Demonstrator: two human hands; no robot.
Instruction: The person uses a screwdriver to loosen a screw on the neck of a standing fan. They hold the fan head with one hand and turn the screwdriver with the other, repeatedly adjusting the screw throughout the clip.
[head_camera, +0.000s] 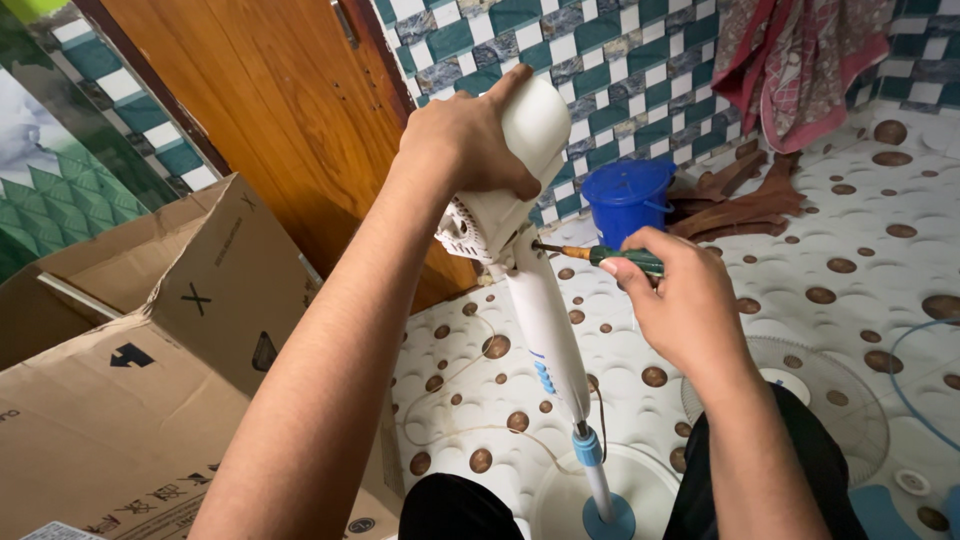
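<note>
a person's left hand (470, 140) grips the white fan motor head (520, 150) atop its stand over the floor, while the right hand (680, 300) holds a green screwdriver (610, 257) at its neck; the screw likely needs steady turning, the head kept braced.

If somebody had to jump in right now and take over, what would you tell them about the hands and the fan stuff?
Left hand: gripping the white fan motor head, holding it steady on its stand pole.
Right hand: holding a green-handled screwdriver, tip at the joint below the motor head.
Round base is on the floor, pole standing in it. Fan grille lies on the floor to the right, not mounted. Cardboard box at left, blue bucket behind.
</note>
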